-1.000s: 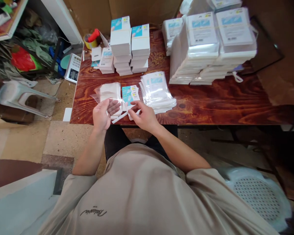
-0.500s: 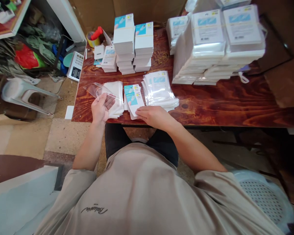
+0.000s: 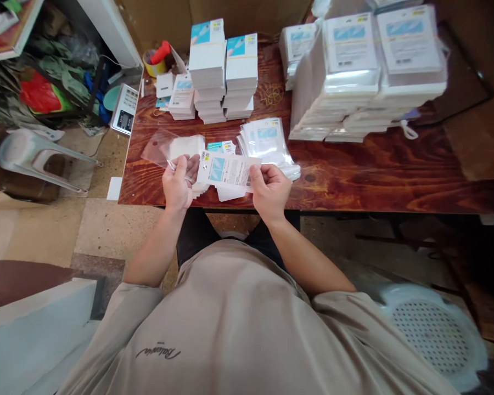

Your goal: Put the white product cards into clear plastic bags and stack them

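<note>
Half a second back my right hand (image 3: 269,189) lay flat on the card pile at the near edge of the table (image 3: 354,170). Now it is up off the wood, fingers closed on the right end of one printed card (image 3: 227,170), held flat and crosswise above that edge.

My left hand (image 3: 178,184) pinches the clear bag (image 3: 161,147) by its near end, as before, but lower and closer in. The bag slants away toward the table's left edge, above the white stack (image 3: 188,148). Card's left end sits just at the left fingers; whether it has entered the bag mouth I cannot tell.

My reading: a card has been picked and brought to the bag, so the bagging step looks begun, not finished.

The card pile (image 3: 223,147) remains on the table behind the lifted card, with the filled bags (image 3: 267,144) just right of it. Tall white stacks (image 3: 224,71) stand near the far edge, and bundled packs (image 3: 366,71) toward the far right corner.
</note>
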The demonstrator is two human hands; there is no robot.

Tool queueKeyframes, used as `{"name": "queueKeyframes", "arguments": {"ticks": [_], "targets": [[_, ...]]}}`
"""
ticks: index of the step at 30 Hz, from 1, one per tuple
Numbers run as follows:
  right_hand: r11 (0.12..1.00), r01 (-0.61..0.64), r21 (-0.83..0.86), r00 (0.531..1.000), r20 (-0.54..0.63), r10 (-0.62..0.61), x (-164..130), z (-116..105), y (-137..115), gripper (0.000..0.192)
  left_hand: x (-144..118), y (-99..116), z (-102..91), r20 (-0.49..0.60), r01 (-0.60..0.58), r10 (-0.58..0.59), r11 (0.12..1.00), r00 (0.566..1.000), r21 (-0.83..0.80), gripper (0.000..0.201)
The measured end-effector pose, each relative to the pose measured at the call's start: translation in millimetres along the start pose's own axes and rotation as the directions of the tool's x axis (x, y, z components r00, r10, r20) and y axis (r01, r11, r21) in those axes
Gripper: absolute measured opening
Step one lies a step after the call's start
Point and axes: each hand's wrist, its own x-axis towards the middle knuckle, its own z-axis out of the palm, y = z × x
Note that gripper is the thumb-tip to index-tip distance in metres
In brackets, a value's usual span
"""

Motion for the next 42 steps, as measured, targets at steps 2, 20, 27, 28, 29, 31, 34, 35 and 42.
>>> {"name": "queueKeyframes", "arguments": {"ticks": [2, 20, 27, 28, 29, 31, 34, 35, 42], "targets": [[0.999, -0.011, 0.043, 1.000, 0.000, 0.011, -3, 6, 4, 0.039, -2, -4, 0.6, -0.005, -0.025, 0.025, 1.000, 1.000, 0.019, 0.026], [0.952, -0.264, 0.155, 0.924, 0.325, 0.203, -38, 16, 8, 0.050, -22, 12, 0.5, -0.044, -0.161, 0.163, 0.987, 0.986, 0.026, 0.033], [0.958, -0.272, 0.088, 0.835, 0.517, 0.189, -18, 25, 4, 0.052, -39, 2, 7.1, 0.095, -0.009, 0.005, 0.999, 0.995, 0.037, 0.040], [0.975, -0.217, 0.055, 0.818, 0.554, 0.151, -14, 22, 6, 0.051, -40, 1, 6.1, 0.121, 0.022, -0.027, 0.999, 0.992, 0.040, 0.039], [0.991, -0.137, 0.016, 0.820, 0.562, 0.104, -10, 19, 8, 0.049, -41, 1, 4.7, 0.155, 0.050, -0.056, 0.998, 0.986, 0.045, 0.038], [0.995, 0.054, -0.089, 0.874, 0.486, -0.004, -6, 14, 12, 0.046, -43, 1, 1.5, 0.217, 0.102, -0.114, 0.993, 0.969, 0.066, 0.037], [0.930, 0.264, -0.255, 0.941, 0.278, -0.191, -6, 11, 11, 0.046, -45, 5, -0.9, 0.240, 0.145, -0.173, 0.981, 0.955, 0.131, 0.040], [0.911, 0.301, -0.281, 0.941, 0.240, -0.237, -6, 11, 8, 0.046, -45, 6, -0.4, 0.235, 0.153, -0.191, 0.974, 0.953, 0.169, 0.042], [0.924, 0.229, -0.306, 0.959, 0.232, -0.161, 46, -6, -2, 0.043, -16, 15, -2.1, 0.244, -0.014, -0.153, 0.822, 0.958, 0.570, 0.048]]}}
